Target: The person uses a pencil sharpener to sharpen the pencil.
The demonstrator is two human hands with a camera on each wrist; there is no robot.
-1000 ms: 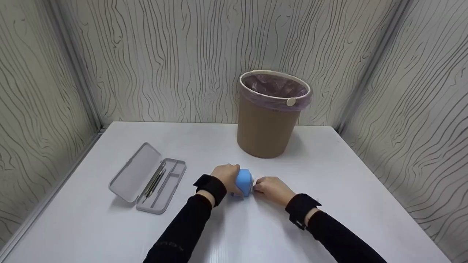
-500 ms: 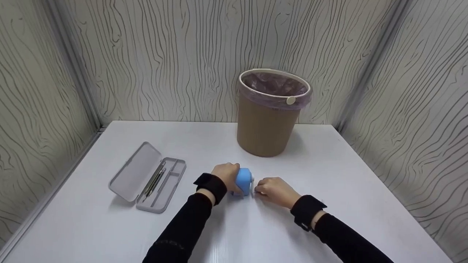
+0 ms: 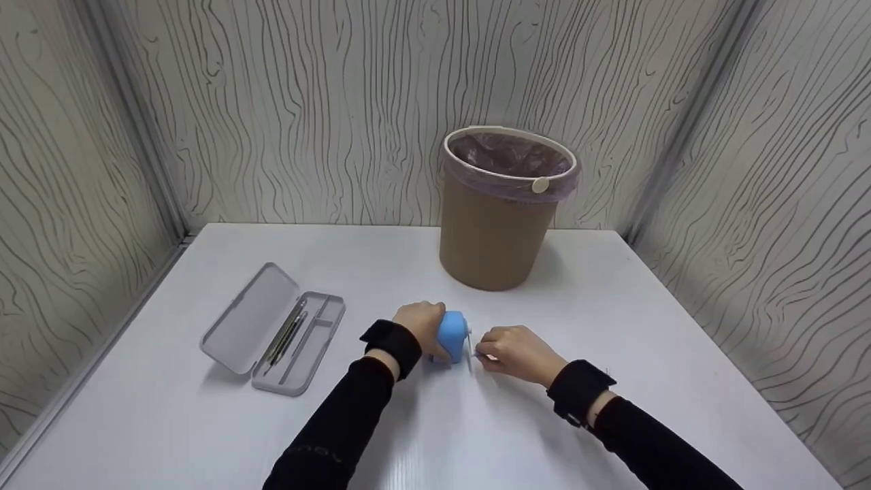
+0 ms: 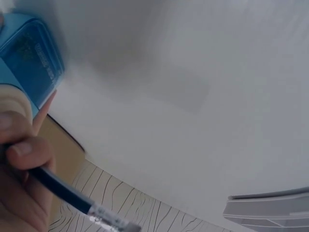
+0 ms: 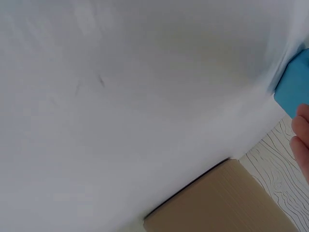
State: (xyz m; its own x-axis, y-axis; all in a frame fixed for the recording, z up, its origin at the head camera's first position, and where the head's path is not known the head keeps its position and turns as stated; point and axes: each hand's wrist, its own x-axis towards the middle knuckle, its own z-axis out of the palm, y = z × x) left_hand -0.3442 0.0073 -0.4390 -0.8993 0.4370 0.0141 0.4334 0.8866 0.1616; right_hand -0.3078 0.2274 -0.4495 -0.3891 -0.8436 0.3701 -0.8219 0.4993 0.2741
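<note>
A blue crank pencil sharpener (image 3: 451,337) lies in the middle of the table, its clear shavings window (image 4: 36,55) showing in the left wrist view. My left hand (image 3: 420,327) wraps its left side. In the left wrist view, curled fingers (image 4: 31,150) of that hand hold a dark pencil (image 4: 67,193) at the sharpener's cream front ring (image 4: 14,99), with the silver eraser end sticking out. My right hand (image 3: 517,350) pinches the handle of the thin crank arm (image 3: 469,354) on the sharpener's right. The pencil's tip is hidden.
An open grey pencil case (image 3: 299,347) with several pencils (image 3: 286,337) lies on the left. A brown bin (image 3: 493,231) with a purple liner stands at the back right, beyond the hands. Wood-patterned walls (image 3: 326,116) border the white table (image 3: 381,265).
My right hand has shifted slightly to the right, and the crank arm now shows more clearly between it and the sharpener. The left hand has kept its grip on the sharpener.
</note>
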